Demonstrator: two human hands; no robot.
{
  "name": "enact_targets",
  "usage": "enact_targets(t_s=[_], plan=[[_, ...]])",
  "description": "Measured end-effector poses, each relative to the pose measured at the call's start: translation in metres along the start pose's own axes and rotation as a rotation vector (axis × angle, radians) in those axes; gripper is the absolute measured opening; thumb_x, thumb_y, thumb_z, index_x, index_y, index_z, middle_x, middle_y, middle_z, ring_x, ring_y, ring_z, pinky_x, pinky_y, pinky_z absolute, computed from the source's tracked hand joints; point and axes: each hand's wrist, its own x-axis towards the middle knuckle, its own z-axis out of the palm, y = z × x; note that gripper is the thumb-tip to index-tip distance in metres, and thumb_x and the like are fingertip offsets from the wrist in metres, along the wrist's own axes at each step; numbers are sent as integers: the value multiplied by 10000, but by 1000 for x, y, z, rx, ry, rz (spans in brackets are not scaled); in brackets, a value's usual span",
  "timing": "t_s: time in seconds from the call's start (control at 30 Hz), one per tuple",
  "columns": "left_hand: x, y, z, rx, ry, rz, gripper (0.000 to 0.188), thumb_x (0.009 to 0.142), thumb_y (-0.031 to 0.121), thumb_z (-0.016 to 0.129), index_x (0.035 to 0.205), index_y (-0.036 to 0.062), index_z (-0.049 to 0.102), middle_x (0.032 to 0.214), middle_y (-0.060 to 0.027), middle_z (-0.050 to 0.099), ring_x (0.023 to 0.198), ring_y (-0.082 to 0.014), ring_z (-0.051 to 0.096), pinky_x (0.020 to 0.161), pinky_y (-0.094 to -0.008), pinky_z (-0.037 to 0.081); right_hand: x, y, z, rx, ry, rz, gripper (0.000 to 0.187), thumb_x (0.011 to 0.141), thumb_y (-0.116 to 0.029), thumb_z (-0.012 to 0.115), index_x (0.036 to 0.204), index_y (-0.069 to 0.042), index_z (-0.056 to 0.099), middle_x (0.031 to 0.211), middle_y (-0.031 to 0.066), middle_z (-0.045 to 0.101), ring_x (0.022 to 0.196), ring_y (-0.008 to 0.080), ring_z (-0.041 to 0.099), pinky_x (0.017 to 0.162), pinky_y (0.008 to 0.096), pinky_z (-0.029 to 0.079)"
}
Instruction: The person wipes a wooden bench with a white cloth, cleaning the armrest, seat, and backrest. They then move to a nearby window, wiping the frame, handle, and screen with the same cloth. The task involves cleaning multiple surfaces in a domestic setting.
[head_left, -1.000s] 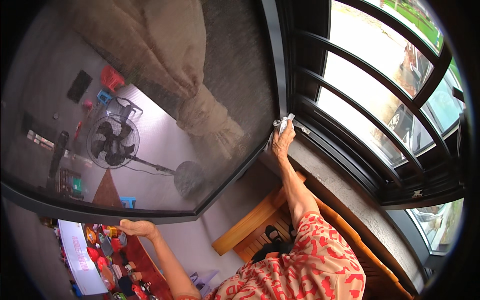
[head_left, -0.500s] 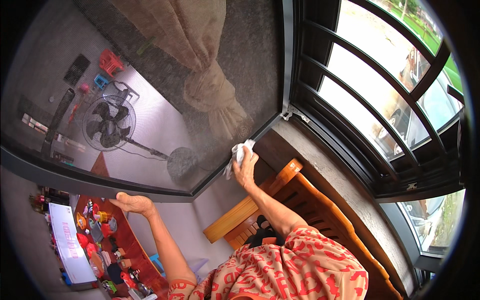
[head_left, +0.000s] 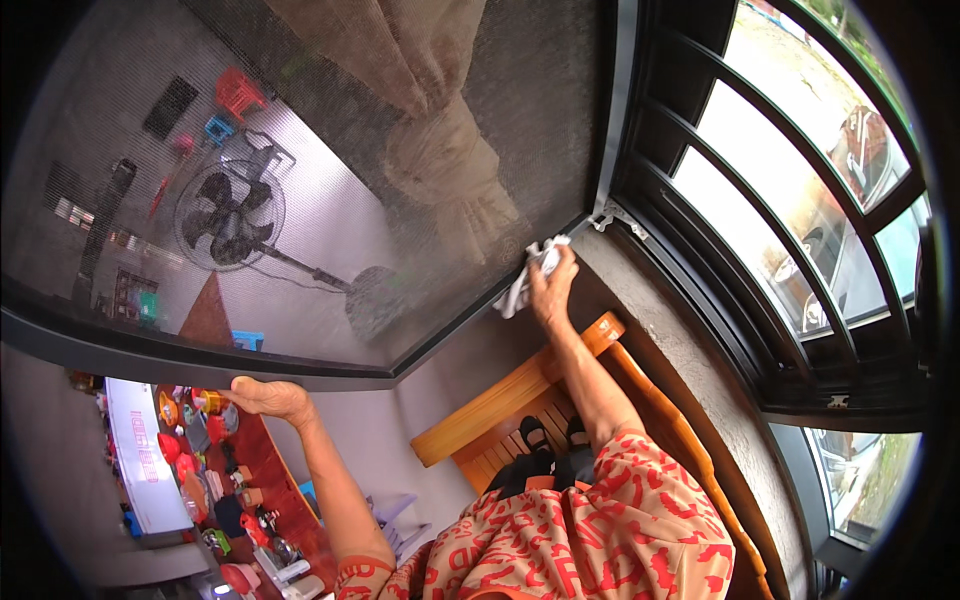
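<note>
A dark-framed window screen (head_left: 330,376) swings out in front of me, its mesh letting the room behind show through. At the screen's lower edge, left of its corner, my left hand (head_left: 270,398) grips the frame; its fingertips are partly hidden behind it. A crumpled white cloth (head_left: 518,292) is bunched in my right hand (head_left: 553,287), pressed against the right-hand side of the frame, close to the metal hinge (head_left: 601,219).
Below my right arm is a wooden bench (head_left: 500,418), with my feet on its slatted seat. A barred black window (head_left: 790,190) and rough sill (head_left: 690,335) lie to the right. Toys and small items crowd a red-brown table (head_left: 262,455) at lower left. A standing fan (head_left: 232,215) shows through the mesh.
My right hand has slid the cloth up and rightward along the frame's edge, toward the hinge. The left hand keeps its place on the frame. The view has shifted slightly.
</note>
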Motion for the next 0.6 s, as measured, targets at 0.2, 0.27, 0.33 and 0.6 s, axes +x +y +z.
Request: enact_targets(t_s=[0.2, 0.27, 0.33, 0.6], plan=[[-1, -12, -5, 1, 31, -25, 609, 1009, 439, 330, 1051, -147, 489, 1007, -253, 532, 916, -331, 485, 857, -414, 403, 55, 16, -4, 153, 134, 265, 678, 859, -269, 637, 1400, -20, 312, 1268, 294, 404, 1172, 410, 451, 994, 459, 371], [-1, -12, -4, 12, 18, -36, 612, 1004, 428, 340, 1155, -155, 445, 1121, -282, 502, 1019, -349, 481, 928, -413, 382, 52, 12, 0, 188, 130, 350, 708, 869, -301, 610, 1432, -31, 276, 1352, 293, 363, 1225, 411, 418, 1032, 462, 342], [-4, 5, 2, -3, -13, -91, 668, 999, 410, 351, 1346, -160, 343, 1350, -320, 418, 1222, -364, 446, 1055, -409, 329, 38, 7, 9, 222, 171, 404, 745, 861, -301, 604, 1451, -30, 240, 1374, 295, 336, 1258, 414, 373, 1054, 463, 312], [-3, 22, 8, -161, -30, -186, 730, 972, 527, 382, 1278, -136, 386, 1161, -253, 513, 1027, -291, 527, 913, -376, 435, -46, -23, 49, 194, 122, 420, 834, 806, -284, 649, 1462, -40, 195, 1366, 284, 350, 1189, 407, 438, 1000, 467, 373]])
